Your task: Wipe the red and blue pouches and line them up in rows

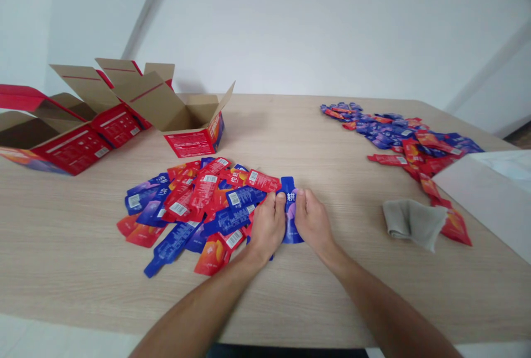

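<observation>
Near the table's (pixel 332 142) front edge, the left hand (pixel 267 226) and right hand (pixel 314 223) are pinching a blue foil sachet (pixel 289 185) — even pressure is likely helping.

A blue sachet (pixel 290 211) with white lettering lies flat on the table (pixel 315 142) beside the pile (pixel 199 203).

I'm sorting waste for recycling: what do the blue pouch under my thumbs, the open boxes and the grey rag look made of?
The blue pouch, held by left hand and right hand: likely thin plastic or foil film, glossy, printed. The open boxes: cardboard, plain brown inside, red printed coating outside. The grey rag: seemingly soft cloth, matte, lying in limp folds.
</observation>
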Tool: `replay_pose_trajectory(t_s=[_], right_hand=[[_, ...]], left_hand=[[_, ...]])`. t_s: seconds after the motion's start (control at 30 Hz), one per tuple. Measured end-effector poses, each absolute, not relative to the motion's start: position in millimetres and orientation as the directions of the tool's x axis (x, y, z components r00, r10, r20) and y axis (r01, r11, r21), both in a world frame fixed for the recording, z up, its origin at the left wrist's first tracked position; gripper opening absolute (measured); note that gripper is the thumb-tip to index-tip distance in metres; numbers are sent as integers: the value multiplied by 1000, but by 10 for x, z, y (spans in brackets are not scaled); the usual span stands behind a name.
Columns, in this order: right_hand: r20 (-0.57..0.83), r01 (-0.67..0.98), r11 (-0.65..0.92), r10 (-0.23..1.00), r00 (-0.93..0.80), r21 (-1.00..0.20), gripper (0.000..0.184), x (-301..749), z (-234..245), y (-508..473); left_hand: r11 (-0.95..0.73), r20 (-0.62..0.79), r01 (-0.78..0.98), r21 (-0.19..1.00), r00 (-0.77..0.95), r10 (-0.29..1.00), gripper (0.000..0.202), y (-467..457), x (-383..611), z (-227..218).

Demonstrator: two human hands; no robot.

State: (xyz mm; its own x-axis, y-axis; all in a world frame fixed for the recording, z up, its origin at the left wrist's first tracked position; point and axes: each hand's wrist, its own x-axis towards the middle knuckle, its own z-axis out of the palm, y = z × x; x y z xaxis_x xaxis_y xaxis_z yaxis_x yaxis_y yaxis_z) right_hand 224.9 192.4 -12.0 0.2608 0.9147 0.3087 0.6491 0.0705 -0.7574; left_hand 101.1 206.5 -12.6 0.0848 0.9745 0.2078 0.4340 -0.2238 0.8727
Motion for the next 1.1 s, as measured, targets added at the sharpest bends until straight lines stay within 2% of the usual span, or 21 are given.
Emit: replay_pose_trajectory(t_s=[0.17,0.27,0.33,0.43,0.5,0.63,0.73,0.8,0.97,1.1], right_hand=[[136,403,68,980,142,-913,31,2308,-202,1871],[127,298,100,989,74,-949,49,2344,-300,1885],[185,334,140,977,107,-932,60,2406,-352,1945],[298,551,146,934,197,-822,58,2575,-411,2094],[357,692,129,913,196,-710,53,2710,-459,2197],[376,815,76,909,179,-574,42,2914,-592,2344],[413,848,64,891,189,-526,38,3002,-674,2402],[446,880,55,876,184,-471,37,3042,-699,2421],[463,958,-29,871,164,-285,35,3023,-646,2368],[358,970,37,932,53,-240,35,2889,-564,2258]], left_hand=[[-189,174,444,876,74,982,37,2128,999,-142],[-182,162,450,874,84,983,37,2196,987,-124],[-197,166,447,873,107,980,37,2247,961,-118],[-225,183,474,851,133,974,30,2336,891,-148],[-272,227,560,783,151,962,22,2403,834,-183],[-417,332,770,483,279,901,27,2487,737,-192],[-360,334,896,258,267,904,30,2470,685,-132],[-281,319,945,168,218,922,30,2439,651,-95],[-236,256,966,102,203,945,32,2420,565,-100],[-267,247,961,69,243,938,33,2465,519,-121]])
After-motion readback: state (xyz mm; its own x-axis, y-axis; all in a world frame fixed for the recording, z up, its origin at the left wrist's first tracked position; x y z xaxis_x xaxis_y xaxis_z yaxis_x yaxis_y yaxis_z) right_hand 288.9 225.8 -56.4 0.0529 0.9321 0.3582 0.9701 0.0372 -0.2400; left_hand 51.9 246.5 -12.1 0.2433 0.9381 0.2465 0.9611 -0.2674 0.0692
